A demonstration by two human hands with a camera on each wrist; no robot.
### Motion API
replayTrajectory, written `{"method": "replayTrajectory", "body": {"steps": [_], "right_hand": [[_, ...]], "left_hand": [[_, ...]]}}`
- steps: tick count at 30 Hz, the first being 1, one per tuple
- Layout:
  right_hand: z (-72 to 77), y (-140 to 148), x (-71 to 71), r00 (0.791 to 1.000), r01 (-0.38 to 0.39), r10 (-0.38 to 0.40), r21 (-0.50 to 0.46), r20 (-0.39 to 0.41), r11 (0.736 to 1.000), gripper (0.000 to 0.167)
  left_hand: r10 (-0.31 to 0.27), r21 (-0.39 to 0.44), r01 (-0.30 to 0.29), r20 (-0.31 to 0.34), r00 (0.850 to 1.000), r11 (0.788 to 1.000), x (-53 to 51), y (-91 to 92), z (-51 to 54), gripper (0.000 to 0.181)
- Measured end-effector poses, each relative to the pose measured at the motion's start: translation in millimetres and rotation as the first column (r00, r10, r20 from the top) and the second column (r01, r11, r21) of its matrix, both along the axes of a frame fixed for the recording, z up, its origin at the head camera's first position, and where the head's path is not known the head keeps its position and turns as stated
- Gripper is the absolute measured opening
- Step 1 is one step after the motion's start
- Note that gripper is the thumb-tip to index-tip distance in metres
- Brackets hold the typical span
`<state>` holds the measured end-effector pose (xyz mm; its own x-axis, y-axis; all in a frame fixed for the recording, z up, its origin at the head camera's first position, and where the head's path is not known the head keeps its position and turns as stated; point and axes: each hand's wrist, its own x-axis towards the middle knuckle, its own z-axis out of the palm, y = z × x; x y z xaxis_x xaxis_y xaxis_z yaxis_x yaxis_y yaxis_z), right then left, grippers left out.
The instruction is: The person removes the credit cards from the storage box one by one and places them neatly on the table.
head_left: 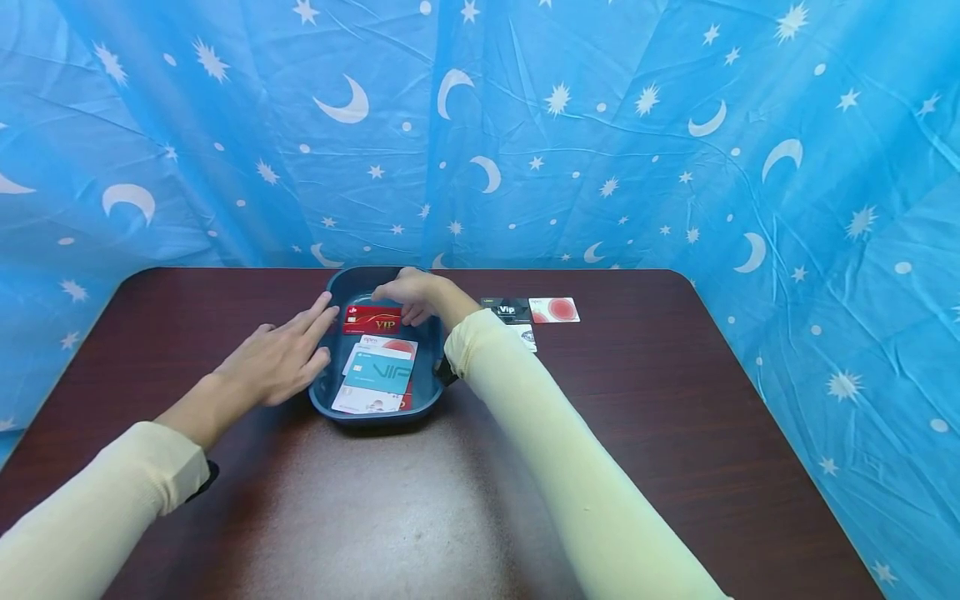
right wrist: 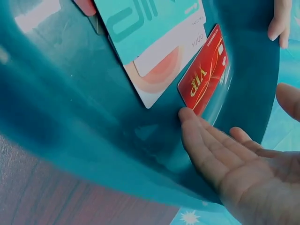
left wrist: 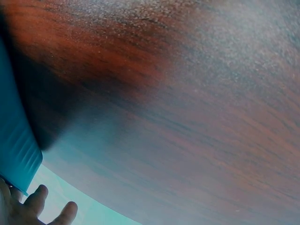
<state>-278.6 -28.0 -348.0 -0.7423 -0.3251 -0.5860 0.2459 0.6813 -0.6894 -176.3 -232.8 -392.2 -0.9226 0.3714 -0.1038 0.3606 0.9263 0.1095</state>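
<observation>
A dark blue tray (head_left: 429, 367) holds several cards. Near its far end lies a red VIP card (head_left: 371, 320); a teal card (head_left: 378, 372) tops a loose pile of white and red ones. My right hand (head_left: 416, 293) reaches over the far right rim, and in the right wrist view its fingertips touch or nearly touch the corner of the red card (right wrist: 204, 75), thumb held apart. My left hand (head_left: 273, 362) rests at the left rim with fingers extended; whether it presses the tray cannot be seen.
To the right of the tray, a black card (head_left: 510, 310), a white card with a red circle (head_left: 555, 310) and a partly covered white card (head_left: 527, 337) lie on the dark brown table (head_left: 652, 400). A blue curtain (head_left: 525, 125) with moons and stars hangs behind.
</observation>
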Motion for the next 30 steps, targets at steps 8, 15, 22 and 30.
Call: {"method": "replayTrajectory", "body": {"steps": [8, 15, 22, 30], "right_hand": [[-2.0, -4.4, 1.3, 0.996, 0.09, -0.09, -0.002, 0.002, 0.996, 0.07], [0.0, -4.2, 0.2, 0.991, 0.13, -0.129, -0.029, 0.038, 0.991, 0.07], [-0.1, -1.6, -4.2, 0.98, 0.163, -0.15, -0.101, 0.128, 0.981, 0.065], [-2.0, -0.4, -8.1, 0.959, 0.24, -0.22, -0.099, 0.178, 0.966, 0.061]], "left_hand": [[0.003, 0.009, -0.003, -0.004, 1.0, 1.0, 0.0, 1.1, -0.4, 0.07], [0.007, 0.01, -0.007, 0.003, 1.0, 1.0, -0.4, 0.2, 0.1, 0.07], [0.007, 0.01, -0.007, 0.009, 1.0, 1.0, 0.0, -0.1, 1.2, 0.07], [0.012, 0.006, -0.012, 0.014, 1.0, 1.0, 0.2, 0.0, 0.2, 0.069]]}}
